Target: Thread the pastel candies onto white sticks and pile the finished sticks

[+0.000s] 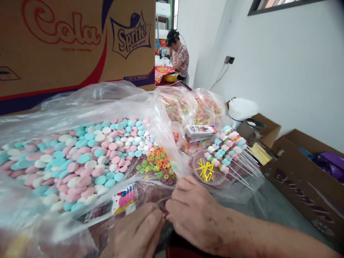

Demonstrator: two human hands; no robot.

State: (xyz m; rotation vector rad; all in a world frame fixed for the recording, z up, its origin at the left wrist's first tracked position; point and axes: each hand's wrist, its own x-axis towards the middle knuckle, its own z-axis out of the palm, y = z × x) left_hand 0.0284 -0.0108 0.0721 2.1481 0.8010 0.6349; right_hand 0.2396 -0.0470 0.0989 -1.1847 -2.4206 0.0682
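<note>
Bare left hand (138, 229): fingers curled
Bare right hand (195, 211): knuckles bent, beside the left
Bare right forearm (268, 229): slanting inward

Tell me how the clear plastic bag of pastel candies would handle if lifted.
The clear plastic bag would likely sag, since its film looks thin and wrinkled. The loose, rounded pastel candies would probably shift, and their large heap may feel heavy.

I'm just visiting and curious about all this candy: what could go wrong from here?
The pastel candies lie loose in crumpled plastic, so a tug could spill them among the nearby ring candies. The right hand is close to the dish of yellow strips; a bump might scatter those.
</note>
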